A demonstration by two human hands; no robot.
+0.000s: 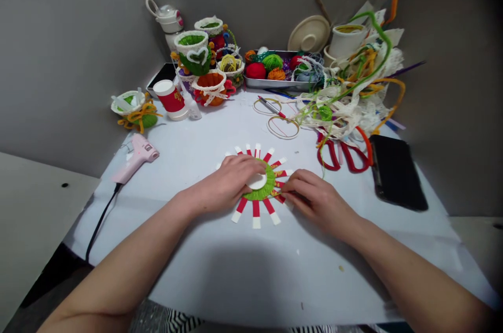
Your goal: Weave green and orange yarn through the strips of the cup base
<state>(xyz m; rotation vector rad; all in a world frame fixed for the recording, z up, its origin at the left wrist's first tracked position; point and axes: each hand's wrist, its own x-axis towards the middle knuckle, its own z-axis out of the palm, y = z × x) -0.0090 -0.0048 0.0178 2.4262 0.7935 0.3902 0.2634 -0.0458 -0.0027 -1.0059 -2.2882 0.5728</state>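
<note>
A paper cup cut into red and white strips (256, 209) lies spread out like a sun on the white table. Green yarn (270, 182) is woven in a ring around its white round centre (258, 182). My left hand (238, 174) rests over the left part of the ring, its fingers curled on the yarn and the cup's centre. At the right edge, my right hand (304, 190) has its fingertips pinched by the strips, where a thin strand of green yarn seems to run to them.
A pink glue gun (137, 157) with a black cord lies left. Decorated cups (209, 86) and a red paper cup (172, 99) stand behind. A tray of yarn balls (271, 83), tangled lace and yarn (353, 97), red scissors (356, 160), a pen (271, 106) and a black phone (397, 171) lie behind and right.
</note>
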